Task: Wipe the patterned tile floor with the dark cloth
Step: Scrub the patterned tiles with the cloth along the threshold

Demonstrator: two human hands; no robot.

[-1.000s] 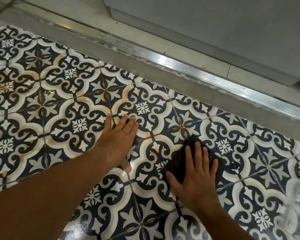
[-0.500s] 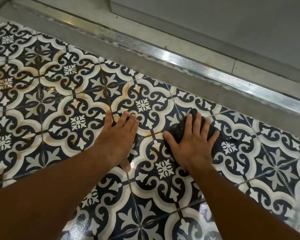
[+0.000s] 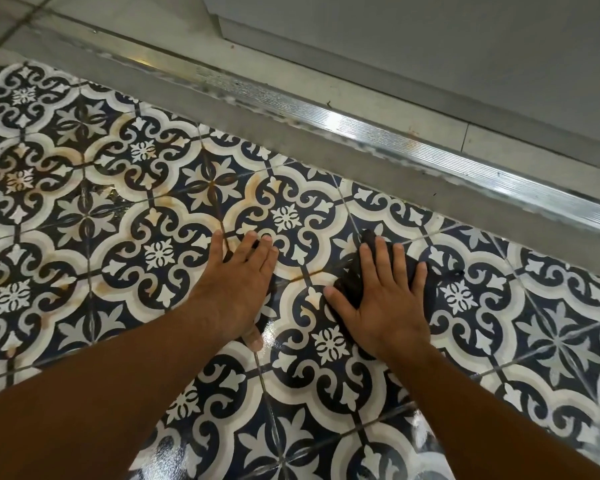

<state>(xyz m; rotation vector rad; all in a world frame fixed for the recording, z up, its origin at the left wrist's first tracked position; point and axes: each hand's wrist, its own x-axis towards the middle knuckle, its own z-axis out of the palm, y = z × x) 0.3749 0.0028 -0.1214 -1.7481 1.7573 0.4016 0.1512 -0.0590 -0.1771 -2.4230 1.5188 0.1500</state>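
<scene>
Glazed ceramic on the patterned tile floor, glossy and wet-looking along the near edge, duller with rusty staining out to the left. The dark cloth reads as soft, matt fabric (bunched, no sheen at all). Up top, the ribbed metal strip throws a bright glare, and beside it the grey sill looks smooth, matt, stone-like.
</scene>
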